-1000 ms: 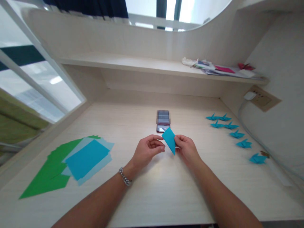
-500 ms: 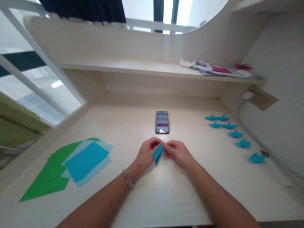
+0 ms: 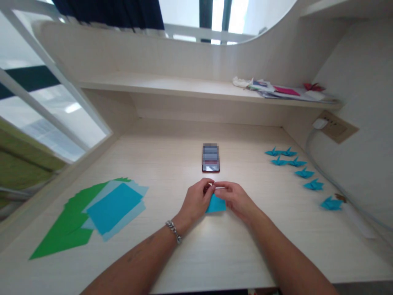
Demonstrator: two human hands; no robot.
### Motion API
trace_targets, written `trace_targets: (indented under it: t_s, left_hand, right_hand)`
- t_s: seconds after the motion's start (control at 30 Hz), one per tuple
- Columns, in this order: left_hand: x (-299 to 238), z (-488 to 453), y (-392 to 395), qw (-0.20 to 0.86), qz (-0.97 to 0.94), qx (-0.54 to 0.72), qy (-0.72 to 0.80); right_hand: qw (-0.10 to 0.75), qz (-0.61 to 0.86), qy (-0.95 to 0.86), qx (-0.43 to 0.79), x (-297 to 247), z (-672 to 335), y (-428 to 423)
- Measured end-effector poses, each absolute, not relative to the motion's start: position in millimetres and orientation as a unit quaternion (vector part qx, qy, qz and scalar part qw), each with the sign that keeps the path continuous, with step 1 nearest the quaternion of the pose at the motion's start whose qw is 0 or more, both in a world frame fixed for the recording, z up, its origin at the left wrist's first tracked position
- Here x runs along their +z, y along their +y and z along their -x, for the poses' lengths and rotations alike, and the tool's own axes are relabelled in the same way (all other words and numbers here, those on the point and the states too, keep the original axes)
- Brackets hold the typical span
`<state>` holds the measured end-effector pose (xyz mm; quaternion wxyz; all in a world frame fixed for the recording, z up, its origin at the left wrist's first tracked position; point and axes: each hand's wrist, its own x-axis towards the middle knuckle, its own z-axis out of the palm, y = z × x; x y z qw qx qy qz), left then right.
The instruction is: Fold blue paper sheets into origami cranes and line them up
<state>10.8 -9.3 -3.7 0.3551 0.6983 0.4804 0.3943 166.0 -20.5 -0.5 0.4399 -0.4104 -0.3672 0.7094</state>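
Low over the middle of the desk (image 3: 187, 266), just on my side of the smartphone (image 3: 211, 157), I have the folded blue paper (image 3: 216, 205) between my two hands. My left hand (image 3: 195, 199) pinches its upper part between thumb and fingers; my right hand (image 3: 236, 198) lies against its other side, thumb and forefinger brought near my left fingertips, though I cannot tell whether they are closed on the paper.

Seven blue paper cranes (image 3: 331, 203) lie to my right, near the wall, and look finished. The piece I have is only partway there, I judge: what shows is a small flat shape with a straight lower edge, with no wings, neck or tail formed, so most of its shaping seems left. To my left, blue paper sheets (image 3: 114, 208) lie unfolded, overlapping the fanned green paper sheets (image 3: 63, 227).

My fingers cover the paper's top, so its layers and any crease there are hidden. The smartphone's screen is blurred into blocks and unreadable. The farther cranes overlap and are too small for me to judge their folds, and my forearms are cut off at the bottom.
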Motion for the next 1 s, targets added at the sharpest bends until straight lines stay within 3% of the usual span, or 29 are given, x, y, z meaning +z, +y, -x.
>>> trace_targets:
  t_s: [0.27,0.37,0.47,0.7,1.0]
  left_hand:
    - [-8.0,4.3,-1.4,0.542,-0.613,0.370,0.439]
    - [-10.5,3.7,-2.1,0.549,-0.584,0.396,0.448]
    - [-10.6,1.9,-1.4,0.548,-0.569,0.408,0.457]
    - [1.2,4.3,10.2,0.606,-0.560,0.336,0.454]
    - [4.3,10.5,27.9,0.632,-0.520,0.376,0.434]
  right_hand:
    - [0.494,0.483,-0.462,0.557,-10.3,-178.8,-12.3]
    - [0.505,0.482,-0.433,0.569,-13.9,-178.4,-11.2]
    - [0.460,0.511,-0.435,0.581,-16.9,-178.1,-11.8]
    - [0.396,0.509,-0.526,0.554,-9.6,-184.3,-5.1]
    - [0.392,0.488,-0.487,0.609,1.7,-179.5,7.3]
